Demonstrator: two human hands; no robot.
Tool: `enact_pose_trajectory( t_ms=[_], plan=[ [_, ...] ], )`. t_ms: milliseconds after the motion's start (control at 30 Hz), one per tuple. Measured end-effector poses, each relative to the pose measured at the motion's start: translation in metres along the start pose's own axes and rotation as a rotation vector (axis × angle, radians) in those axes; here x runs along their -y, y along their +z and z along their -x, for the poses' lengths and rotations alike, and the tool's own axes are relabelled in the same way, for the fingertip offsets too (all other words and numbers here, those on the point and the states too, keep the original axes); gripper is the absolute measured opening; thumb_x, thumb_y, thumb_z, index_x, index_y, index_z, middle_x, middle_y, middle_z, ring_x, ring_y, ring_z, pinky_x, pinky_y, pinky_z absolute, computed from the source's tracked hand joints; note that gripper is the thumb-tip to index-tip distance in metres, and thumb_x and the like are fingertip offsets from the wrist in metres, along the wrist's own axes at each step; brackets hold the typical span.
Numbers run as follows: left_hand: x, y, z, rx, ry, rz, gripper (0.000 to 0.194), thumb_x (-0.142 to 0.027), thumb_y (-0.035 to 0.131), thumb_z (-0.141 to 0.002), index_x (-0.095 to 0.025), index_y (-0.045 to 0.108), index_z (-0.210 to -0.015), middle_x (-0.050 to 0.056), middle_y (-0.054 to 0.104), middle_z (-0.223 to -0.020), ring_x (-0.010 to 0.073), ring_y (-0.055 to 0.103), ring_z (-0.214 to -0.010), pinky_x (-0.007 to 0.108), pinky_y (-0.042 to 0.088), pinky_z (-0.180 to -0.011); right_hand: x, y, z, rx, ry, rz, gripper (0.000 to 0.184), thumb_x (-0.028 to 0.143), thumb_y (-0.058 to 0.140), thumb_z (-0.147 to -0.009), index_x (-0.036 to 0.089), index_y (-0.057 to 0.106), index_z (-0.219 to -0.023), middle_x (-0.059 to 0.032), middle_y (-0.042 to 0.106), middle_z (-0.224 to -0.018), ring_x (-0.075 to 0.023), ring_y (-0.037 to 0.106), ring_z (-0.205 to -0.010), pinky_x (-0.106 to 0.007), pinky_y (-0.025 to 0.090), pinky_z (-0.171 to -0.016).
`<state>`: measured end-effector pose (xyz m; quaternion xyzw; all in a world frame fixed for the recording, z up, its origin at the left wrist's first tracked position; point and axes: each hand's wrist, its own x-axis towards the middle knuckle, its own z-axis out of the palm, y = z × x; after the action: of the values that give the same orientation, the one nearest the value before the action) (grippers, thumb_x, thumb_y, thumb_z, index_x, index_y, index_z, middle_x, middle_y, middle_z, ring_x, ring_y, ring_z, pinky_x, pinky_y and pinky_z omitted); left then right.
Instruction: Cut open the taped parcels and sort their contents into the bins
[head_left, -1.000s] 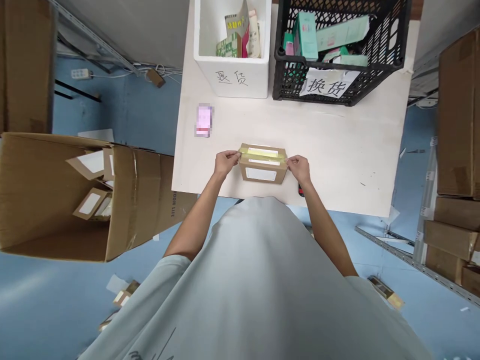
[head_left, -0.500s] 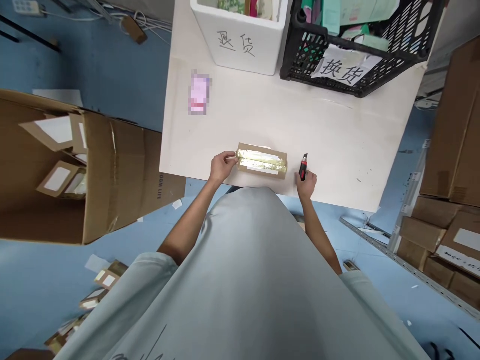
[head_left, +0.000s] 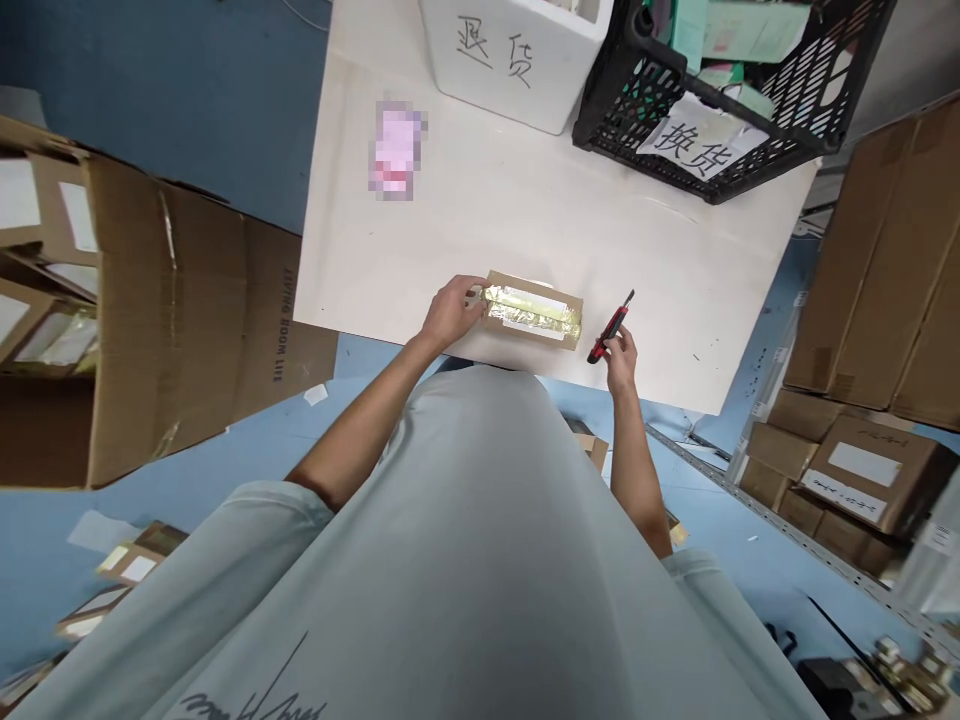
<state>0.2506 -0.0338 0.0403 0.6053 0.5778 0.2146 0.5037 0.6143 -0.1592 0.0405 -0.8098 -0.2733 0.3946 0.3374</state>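
Note:
A small cardboard box (head_left: pixel 534 309) with shiny clear tape along its length lies near the front edge of the table. My left hand (head_left: pixel 453 312) grips its left end, fingers and thumb bent round the corner. To the right of the box, apart from it, my right hand (head_left: pixel 622 358) is closed on a red and black utility knife (head_left: pixel 609 336). The knife's blade is out and points away from me, tilted right. Part of the grip is hidden behind my fingers.
A white foam bin (head_left: pixel 517 75) and a black plastic crate (head_left: pixel 626 130) of packages stand at the table's back. A blurred-out pink item (head_left: pixel 397 150) lies at left. Beside the table are a large carton (head_left: pixel 180 330) at left and stacked boxes (head_left: pixel 862 470) at right.
The knife has turned from nearly upright to a rightward slant in my right hand. My left hand reaches a little further over the box's end. The whole view has shifted and turned slightly.

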Motion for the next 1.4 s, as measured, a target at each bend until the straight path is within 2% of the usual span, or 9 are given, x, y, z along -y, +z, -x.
enact_pose_trajectory(
  t_ms=[100,233,367,500,667,933,1133,1267,1400],
  plan=[
    [0.001,0.0,-0.001,0.036,-0.015,0.025,0.041,-0.02,0.077,-0.09,-0.026,0.079,-0.131,0.008,0.077,-0.142,0.0297,0.075,-0.116,0.045,0.061,-0.106,0.029,0.0,0.018,0.082,-0.102,-0.091,0.044,0.06,0.053,-0.097,0.026,0.063,-0.123,-0.0022,0.07,-0.096,-0.0207,0.075,-0.082,-0.038,0.066,-0.08],
    [0.0,-0.001,0.0,0.076,-0.032,0.11,0.041,-0.023,0.083,-0.088,-0.028,0.078,-0.129,0.007,0.079,-0.14,0.032,0.075,-0.12,0.044,0.061,-0.104,0.074,0.011,0.036,0.094,-0.184,0.124,0.057,0.081,0.044,-0.106,0.027,0.064,-0.11,-0.0016,0.067,-0.084,-0.0182,0.065,-0.062,-0.033,0.058,-0.061],
    [0.001,-0.003,-0.001,0.111,-0.048,0.186,0.043,-0.022,0.088,-0.086,-0.029,0.077,-0.127,0.005,0.079,-0.138,0.0311,0.075,-0.12,0.041,0.061,-0.104,0.113,0.029,0.052,0.233,-0.366,0.466,0.066,0.086,0.047,-0.108,0.026,0.075,-0.115,-0.0043,0.076,-0.088,-0.0232,0.071,-0.076,-0.033,0.057,-0.07],
    [0.004,-0.003,-0.003,0.127,-0.042,0.244,0.044,-0.018,0.088,-0.085,-0.028,0.077,-0.127,0.004,0.078,-0.142,0.0298,0.076,-0.118,0.038,0.062,-0.102,0.136,0.05,0.064,0.352,-0.565,0.913,0.057,0.071,0.044,-0.116,0.027,0.079,-0.126,-0.0097,0.082,-0.115,-0.0296,0.074,-0.099,-0.033,0.049,-0.077],
    [0.009,0.002,-0.005,0.132,-0.012,0.282,0.047,-0.013,0.086,-0.084,-0.027,0.076,-0.127,0.004,0.077,-0.143,0.0282,0.076,-0.119,0.04,0.062,-0.107,0.149,0.077,0.07,0.4,-0.627,1.252,0.048,0.056,0.04,-0.122,0.025,0.077,-0.131,-0.0125,0.079,-0.12,-0.0282,0.072,-0.096,-0.032,0.039,-0.07],
    [0.018,0.008,-0.009,0.123,0.022,0.285,0.048,-0.012,0.085,-0.081,-0.028,0.076,-0.125,0.005,0.077,-0.139,0.0282,0.075,-0.117,0.043,0.061,-0.109,0.166,0.099,0.075,0.417,-0.56,1.437,0.034,0.041,0.047,-0.122,0.024,0.074,-0.134,-0.0156,0.077,-0.127,-0.0301,0.072,-0.101,-0.035,0.04,-0.073],
    [0.02,0.01,-0.01,0.135,0.044,0.251,0.051,-0.012,0.083,-0.082,-0.027,0.074,-0.13,0.006,0.076,-0.141,0.0285,0.075,-0.119,0.044,0.061,-0.112,0.177,0.105,0.084,0.427,-0.583,1.554,0.036,0.036,0.041,-0.123,0.021,0.071,-0.135,-0.0173,0.076,-0.127,-0.0296,0.071,-0.104,-0.035,0.042,-0.075],
    [0.022,0.012,-0.009,0.128,0.063,0.216,0.05,-0.016,0.081,-0.085,-0.029,0.072,-0.133,0.006,0.075,-0.144,0.0284,0.075,-0.122,0.045,0.062,-0.111,0.186,0.11,0.094,0.445,-0.586,1.713,0.04,0.017,0.033,-0.12,0.017,0.065,-0.144,-0.019,0.073,-0.132,-0.0287,0.071,-0.11,-0.035,0.046,-0.079],
    [0.022,0.012,-0.007,0.132,0.074,0.198,0.049,-0.018,0.079,-0.088,-0.03,0.071,-0.135,0.006,0.075,-0.145,0.0286,0.075,-0.123,0.046,0.063,-0.109,0.188,0.111,0.101,0.424,-0.511,1.795,0.044,0.003,0.033,-0.113,0.015,0.064,-0.143,-0.0207,0.072,-0.132,-0.0289,0.072,-0.113,-0.035,0.048,-0.081]
  ],
)
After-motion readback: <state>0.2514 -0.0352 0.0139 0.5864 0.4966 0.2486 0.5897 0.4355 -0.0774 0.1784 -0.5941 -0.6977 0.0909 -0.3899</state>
